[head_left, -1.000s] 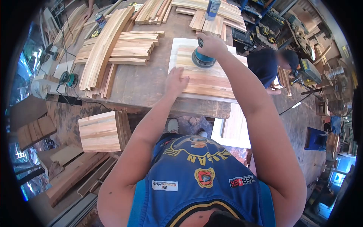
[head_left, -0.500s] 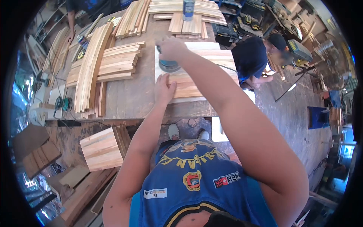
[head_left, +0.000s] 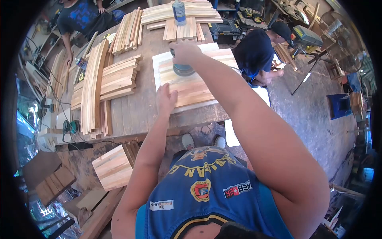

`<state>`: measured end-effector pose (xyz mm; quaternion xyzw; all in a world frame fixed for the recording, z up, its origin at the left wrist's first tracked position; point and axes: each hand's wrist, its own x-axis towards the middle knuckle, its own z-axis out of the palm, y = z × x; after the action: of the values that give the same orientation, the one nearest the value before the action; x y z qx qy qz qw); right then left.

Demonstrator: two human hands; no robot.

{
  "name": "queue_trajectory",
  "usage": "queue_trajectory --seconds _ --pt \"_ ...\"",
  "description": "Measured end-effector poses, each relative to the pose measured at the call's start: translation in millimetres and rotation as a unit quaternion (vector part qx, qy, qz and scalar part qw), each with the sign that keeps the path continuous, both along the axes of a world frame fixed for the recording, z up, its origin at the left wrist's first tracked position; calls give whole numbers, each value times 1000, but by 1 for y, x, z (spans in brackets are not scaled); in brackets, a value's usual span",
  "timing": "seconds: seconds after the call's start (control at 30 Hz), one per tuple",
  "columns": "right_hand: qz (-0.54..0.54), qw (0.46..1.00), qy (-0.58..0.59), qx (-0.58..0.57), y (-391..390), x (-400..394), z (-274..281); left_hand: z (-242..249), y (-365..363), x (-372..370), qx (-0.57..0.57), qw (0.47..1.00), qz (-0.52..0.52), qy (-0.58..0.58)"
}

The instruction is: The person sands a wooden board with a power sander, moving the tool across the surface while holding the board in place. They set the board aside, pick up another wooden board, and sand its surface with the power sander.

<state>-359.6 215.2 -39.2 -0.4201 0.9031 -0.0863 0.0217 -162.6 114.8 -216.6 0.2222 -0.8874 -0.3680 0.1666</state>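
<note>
Note the sander (head_left: 184,70) directly beneath the right hand (head_left: 186,51), gripped from above with curled fingers, roughly upright and facing base-down onto the wooden panel (head_left: 191,90). Observe the panel extending rightward from the left hand (head_left: 165,99), laid near its left edge with thumb apart; long axis apparently left-to-right.
</note>
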Motion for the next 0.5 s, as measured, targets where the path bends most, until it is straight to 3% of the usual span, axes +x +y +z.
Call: queue_trajectory --seconds 0.2,0.27,0.5 --pt "-33 999 3 -4 58 -35 -2 -2 10 0 -5 999 27 -19" --pt "-44 998 27 27 79 -44 1 30 23 -2 -207 970 26 -126" --pt "-83 995 53 15 136 -83 -10 42 39 -35 -222 969 -12 -104"
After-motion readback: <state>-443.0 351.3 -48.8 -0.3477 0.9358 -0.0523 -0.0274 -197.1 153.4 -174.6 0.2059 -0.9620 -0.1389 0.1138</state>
